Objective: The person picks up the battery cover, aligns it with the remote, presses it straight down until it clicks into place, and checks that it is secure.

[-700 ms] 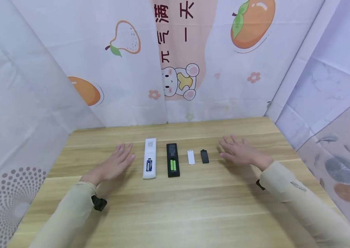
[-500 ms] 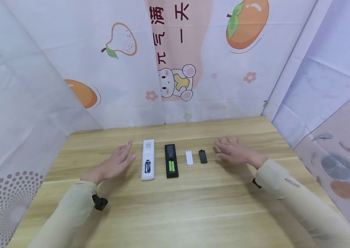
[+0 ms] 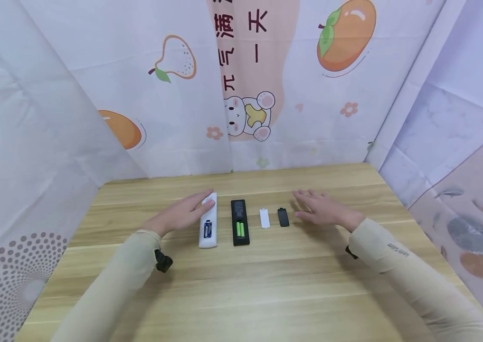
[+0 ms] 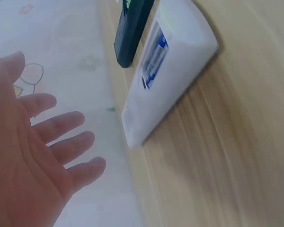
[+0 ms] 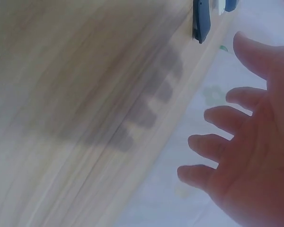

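Observation:
My left hand (image 3: 184, 213) hovers with extended fingers over the upper part of a white remote control (image 3: 208, 240), overlapping it in the head view. Blue batteries (image 3: 208, 230) lie in that remote's uncovered compartment. In the left wrist view the white remote (image 4: 175, 71) sits apart from the fingers (image 4: 66, 125). Beside it lies a black remote control (image 3: 240, 209) holding green batteries (image 3: 240, 229). To the right are a white battery cover (image 3: 264, 218) and a black battery cover (image 3: 283, 217). My right hand (image 3: 322, 209) is above the table right of the black cover, fingers spread, holding nothing.
The wooden table (image 3: 241, 294) reaches back to a printed curtain (image 3: 173, 128) along its far edge. More hanging fabric (image 3: 459, 142) closes in the right side. Each sleeve has a black wrist device, such as the left one (image 3: 163, 261).
My left hand has moved right, from beside the white remote to over its upper part. My right hand has shifted slightly left toward the black cover. The remotes and covers stay in place.

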`<move>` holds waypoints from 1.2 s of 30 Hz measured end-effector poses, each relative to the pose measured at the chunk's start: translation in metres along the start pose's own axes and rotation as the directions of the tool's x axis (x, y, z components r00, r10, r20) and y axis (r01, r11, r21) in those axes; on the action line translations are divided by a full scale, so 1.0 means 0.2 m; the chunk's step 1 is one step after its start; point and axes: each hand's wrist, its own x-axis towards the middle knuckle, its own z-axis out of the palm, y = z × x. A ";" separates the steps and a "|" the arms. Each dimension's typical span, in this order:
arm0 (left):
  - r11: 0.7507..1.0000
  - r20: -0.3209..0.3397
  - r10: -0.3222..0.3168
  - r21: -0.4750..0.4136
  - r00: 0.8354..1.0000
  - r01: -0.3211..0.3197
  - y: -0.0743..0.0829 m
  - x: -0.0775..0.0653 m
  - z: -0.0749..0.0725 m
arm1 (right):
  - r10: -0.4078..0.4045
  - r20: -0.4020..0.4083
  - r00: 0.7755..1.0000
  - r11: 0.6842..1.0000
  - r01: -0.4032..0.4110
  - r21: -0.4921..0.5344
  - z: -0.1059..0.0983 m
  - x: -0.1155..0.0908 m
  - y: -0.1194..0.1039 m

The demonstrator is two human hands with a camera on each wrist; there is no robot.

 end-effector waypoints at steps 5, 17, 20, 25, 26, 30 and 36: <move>0.999 -0.007 0.048 -0.004 0.999 -0.048 0.03 0.05 0.03 | -0.024 -0.012 1.000 0.999 0.024 -0.029 0.03 0.03 -0.01; 0.995 0.033 0.083 0.050 0.996 -0.084 0.06 0.17 0.13 | -0.094 -0.053 0.994 0.995 0.095 0.008 0.09 0.06 -0.03; 0.994 0.040 0.087 0.059 0.995 -0.089 0.08 0.20 0.12 | -0.103 -0.073 0.992 0.994 0.105 0.014 0.09 0.06 -0.03; 0.994 0.066 0.094 0.057 0.993 -0.098 0.09 0.25 0.11 | -0.125 -0.110 0.986 0.992 0.128 0.016 0.08 0.08 -0.03; 0.995 0.077 0.087 0.044 0.993 -0.091 0.10 0.26 0.11 | -0.126 -0.115 0.985 0.992 0.129 0.016 0.08 0.08 -0.03; 0.999 0.120 0.052 0.001 0.991 -0.053 0.11 0.30 0.11 | -0.116 -0.124 0.985 0.993 0.118 0.008 0.09 0.12 -0.04; 1.000 0.165 0.027 -0.017 0.986 -0.024 0.12 0.35 0.14 | -0.126 -0.096 0.987 0.991 0.122 -0.047 0.12 0.16 -0.07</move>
